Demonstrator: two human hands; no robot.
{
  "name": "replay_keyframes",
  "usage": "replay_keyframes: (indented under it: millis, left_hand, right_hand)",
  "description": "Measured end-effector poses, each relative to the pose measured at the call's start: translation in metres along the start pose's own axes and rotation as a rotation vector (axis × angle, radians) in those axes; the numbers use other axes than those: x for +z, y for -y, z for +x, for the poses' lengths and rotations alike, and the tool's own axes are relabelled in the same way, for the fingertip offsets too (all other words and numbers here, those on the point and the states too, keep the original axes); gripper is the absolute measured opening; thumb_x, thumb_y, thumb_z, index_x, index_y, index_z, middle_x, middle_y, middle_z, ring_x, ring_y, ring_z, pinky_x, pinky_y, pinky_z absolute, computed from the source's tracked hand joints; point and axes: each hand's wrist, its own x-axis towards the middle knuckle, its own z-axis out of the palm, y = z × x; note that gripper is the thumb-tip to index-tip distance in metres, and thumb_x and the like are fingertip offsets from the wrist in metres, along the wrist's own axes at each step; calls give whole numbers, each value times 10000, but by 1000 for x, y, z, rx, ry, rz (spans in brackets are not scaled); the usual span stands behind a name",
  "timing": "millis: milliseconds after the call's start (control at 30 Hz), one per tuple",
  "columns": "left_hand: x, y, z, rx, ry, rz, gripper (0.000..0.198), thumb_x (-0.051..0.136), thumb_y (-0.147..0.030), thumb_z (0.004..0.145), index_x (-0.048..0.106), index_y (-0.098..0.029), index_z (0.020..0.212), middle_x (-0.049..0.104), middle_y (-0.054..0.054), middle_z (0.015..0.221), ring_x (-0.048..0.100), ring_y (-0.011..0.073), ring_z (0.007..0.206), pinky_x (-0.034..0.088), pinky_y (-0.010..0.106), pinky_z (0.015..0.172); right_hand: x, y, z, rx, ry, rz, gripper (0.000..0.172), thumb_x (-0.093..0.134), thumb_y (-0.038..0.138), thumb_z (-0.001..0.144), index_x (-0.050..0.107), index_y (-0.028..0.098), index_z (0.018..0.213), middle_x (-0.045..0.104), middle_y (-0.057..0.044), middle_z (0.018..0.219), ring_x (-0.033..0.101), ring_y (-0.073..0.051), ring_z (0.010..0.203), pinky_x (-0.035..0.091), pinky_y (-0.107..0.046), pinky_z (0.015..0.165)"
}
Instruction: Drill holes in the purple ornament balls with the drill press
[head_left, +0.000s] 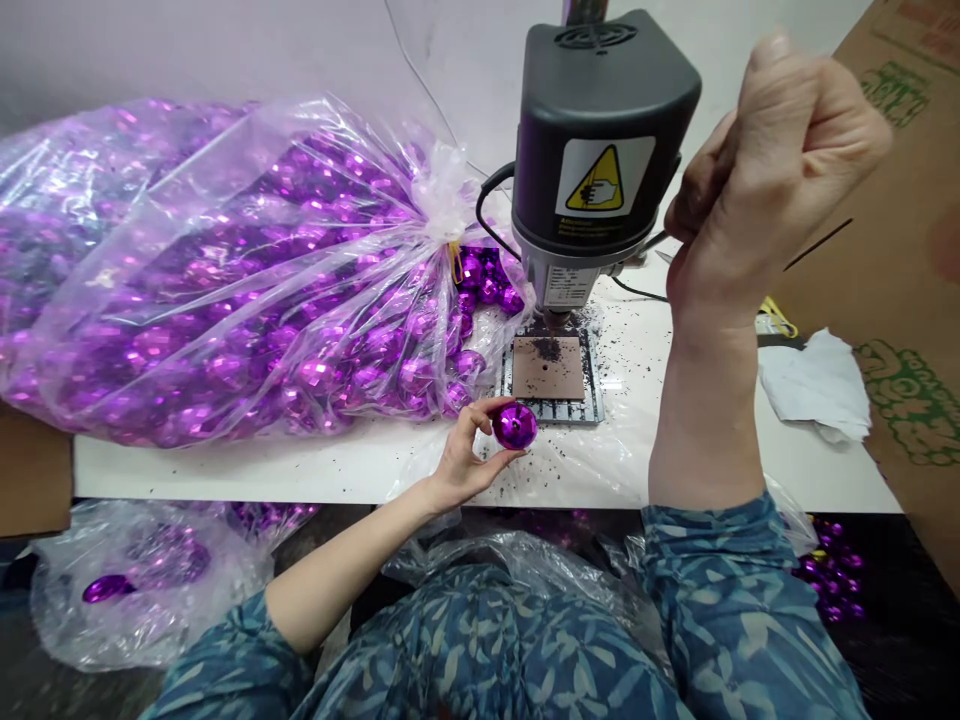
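Note:
A shiny purple faceted ball (515,426) with a small dark hole is pinched between the thumb and fingers of my left hand (471,450), just in front of the drill press base. My right hand (780,165) is raised at the right of the black drill press (607,130), its fingers wrapped round the press's lever (657,240). Under the press head, a brown board (547,370) with a small hole and dark shavings lies on the metal base plate (589,408). Nothing touches the board.
A large clear bag (225,290) of purple balls covers the left of the white table (225,475). Loose purple balls (487,280) sit behind its knot. White crumpled paper (814,385) lies right, beside a cardboard box (907,300). Another plastic bag (150,590) hangs below the table's front edge.

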Motion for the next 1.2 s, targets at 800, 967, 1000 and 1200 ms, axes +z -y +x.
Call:
replay_keyframes:
  millis: [800,967,1000,1200]
  left_hand:
    - [-20,-45,-8,100,835,-85,492,797,-344,881,628,-291,1339,742,108,1159,746,291,1040,660,405,867]
    - [-13,-54,-25,174,983,74,322,788,-360,889,710,-366,1202,749,19,1126,762,217,949,674,328,807]
    - [-11,-55,-26,183,1007,124,316,791,-348,883,720,-379,1189,753,-3,1110,766,204,911,671,315,782]
    - [-16,-33,45,-31,772,46,211,545,-290,1043,728,-267,1145,786,22,1061,765,171,915,657,302,818]
  right_hand:
    - [-5,-3,-5,-24,41,-5,660,622,836,705,291,292,533,281,94,399,203,-65,337,142,-345,392]
    - [-9,3,-4,-5,74,-15,678,656,796,704,285,260,519,296,98,389,243,-39,307,140,-294,351]
    - [-10,5,-4,11,88,-43,683,640,797,707,278,250,516,303,97,391,261,-32,311,159,-274,354]
    - [-13,8,-5,41,115,-53,685,575,778,761,271,213,517,287,98,411,306,7,314,166,-214,344]
